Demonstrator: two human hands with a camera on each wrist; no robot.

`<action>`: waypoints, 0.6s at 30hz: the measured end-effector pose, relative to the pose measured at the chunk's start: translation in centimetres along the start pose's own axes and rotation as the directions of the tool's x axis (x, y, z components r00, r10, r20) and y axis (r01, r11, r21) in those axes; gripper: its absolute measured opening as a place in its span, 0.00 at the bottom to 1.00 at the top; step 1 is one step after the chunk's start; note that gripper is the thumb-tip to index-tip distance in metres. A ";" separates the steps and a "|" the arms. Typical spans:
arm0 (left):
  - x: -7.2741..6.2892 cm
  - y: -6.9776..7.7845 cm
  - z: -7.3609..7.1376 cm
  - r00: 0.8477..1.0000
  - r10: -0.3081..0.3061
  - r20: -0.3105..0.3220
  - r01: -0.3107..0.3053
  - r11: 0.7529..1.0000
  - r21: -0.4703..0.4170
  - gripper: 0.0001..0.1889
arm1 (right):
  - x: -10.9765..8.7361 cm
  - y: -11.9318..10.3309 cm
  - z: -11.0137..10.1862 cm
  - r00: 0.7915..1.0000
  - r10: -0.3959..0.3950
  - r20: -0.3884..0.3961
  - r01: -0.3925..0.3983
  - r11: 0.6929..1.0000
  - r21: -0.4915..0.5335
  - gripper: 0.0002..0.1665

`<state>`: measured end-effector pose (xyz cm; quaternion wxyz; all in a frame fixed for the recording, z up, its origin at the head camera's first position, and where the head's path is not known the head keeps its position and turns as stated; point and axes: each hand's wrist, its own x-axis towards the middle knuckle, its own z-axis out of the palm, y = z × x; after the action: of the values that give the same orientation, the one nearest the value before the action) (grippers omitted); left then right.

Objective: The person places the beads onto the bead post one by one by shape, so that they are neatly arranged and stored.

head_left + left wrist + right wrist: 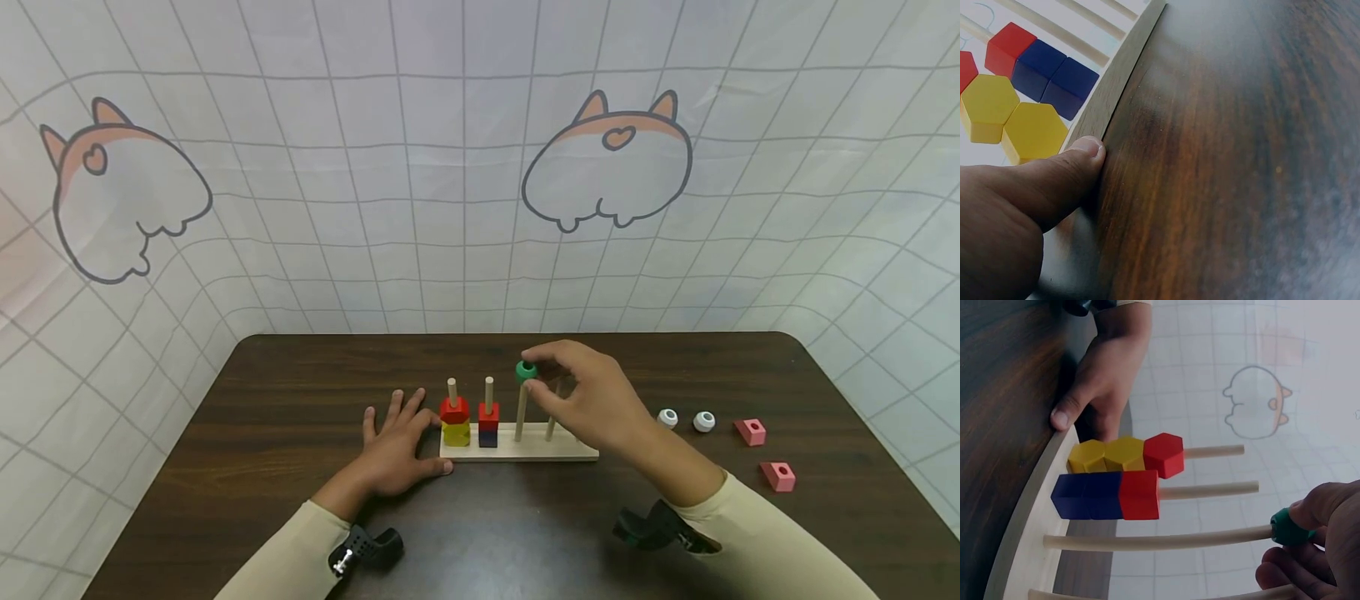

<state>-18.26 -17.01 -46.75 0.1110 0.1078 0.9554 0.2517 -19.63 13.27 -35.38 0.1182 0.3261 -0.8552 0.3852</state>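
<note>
My right hand pinches a green bead between thumb and fingers, right at the top of the third peg of a wooden peg board. My left hand lies with spread fingers at the board's left end, its thumb touching the front edge. On the first peg, two yellow hexagonal blocks sit beneath a red hexagonal block. The second peg bears dark blue square blocks with a red square block on top. The fourth peg is bare, partly behind my right hand.
Two white beads lie on the dark wooden table to the right of the board. Farther right are two pink blocks with holes. A white gridded curtain hangs behind the table.
</note>
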 end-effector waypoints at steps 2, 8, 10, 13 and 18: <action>0.0 0.0 0.0 1.000 -0.002 -0.001 0.002 1.000 0.001 0.29 | -0.1 -0.1 0.1 1.000 0.004 -0.007 -0.004 1.000 -0.009 0.20; 0.0 0.0 0.1 1.000 -0.003 -0.006 0.003 1.000 -0.001 0.29 | -0.5 -0.1 0.8 0.999 0.025 -0.030 -0.026 1.000 -0.013 0.19; 0.0 0.0 0.1 1.000 -0.003 -0.007 0.003 1.000 0.001 0.29 | -0.7 0.0 1.1 0.999 0.038 -0.037 -0.039 0.999 -0.009 0.19; 0.0 0.0 0.2 1.000 -0.003 -0.008 0.003 1.000 0.004 0.29 | -1.0 0.3 1.6 0.997 0.047 -0.062 -0.047 0.999 -0.006 0.19; 0.0 0.1 0.3 1.000 -0.003 -0.012 0.003 1.000 0.002 0.28 | -1.3 1.0 2.3 0.993 0.041 -0.108 -0.039 0.999 0.015 0.20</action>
<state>-18.19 -16.80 -46.98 0.1053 0.1051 0.9564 0.2512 -19.17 12.65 -38.07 0.1543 0.2883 -0.8514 0.4101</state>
